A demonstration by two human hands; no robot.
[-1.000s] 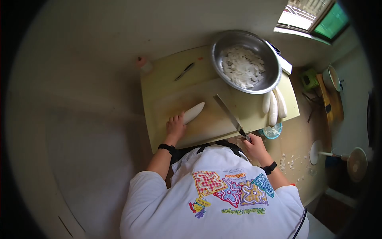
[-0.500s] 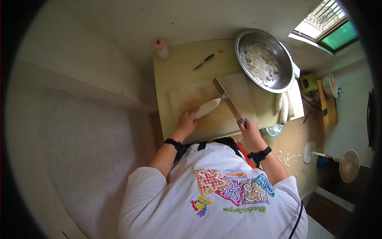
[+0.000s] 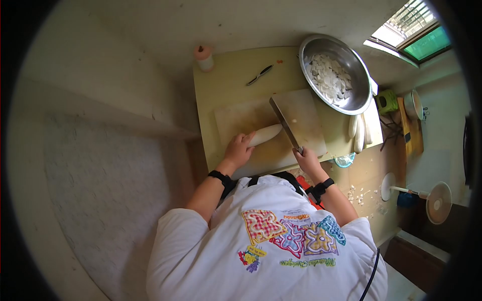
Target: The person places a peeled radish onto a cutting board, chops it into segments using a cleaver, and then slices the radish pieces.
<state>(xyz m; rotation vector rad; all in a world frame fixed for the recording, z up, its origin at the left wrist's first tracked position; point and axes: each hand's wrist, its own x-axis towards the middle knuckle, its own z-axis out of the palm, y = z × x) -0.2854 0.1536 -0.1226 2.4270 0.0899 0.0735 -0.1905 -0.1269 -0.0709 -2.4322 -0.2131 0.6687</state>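
On the cutting board (image 3: 306, 108) lies a long white peeled vegetable (image 3: 266, 134), its tip toward the right. My left hand (image 3: 239, 149) is closed on its near left end. My right hand (image 3: 307, 159) grips the handle of a large knife (image 3: 284, 121), whose blade crosses the board right at the vegetable's tip. A small white piece (image 3: 294, 121) lies on the board to the right of the blade. Behind and right, a metal bowl (image 3: 359, 65) holds many thin white slices (image 3: 329, 78).
Several whole white vegetables (image 3: 359, 133) lie at the right of the table (image 3: 226, 65). A peeler (image 3: 259, 74) and a pink-topped bottle (image 3: 204, 58) are at the back. Scraps, a blue-rimmed container (image 3: 344, 160) and a fan (image 3: 439, 203) stand or lie beyond the right edge.
The knife has moved left to the vegetable's tip, and a small piece now lies apart on the board. The camera view has shifted, showing the table farther right.
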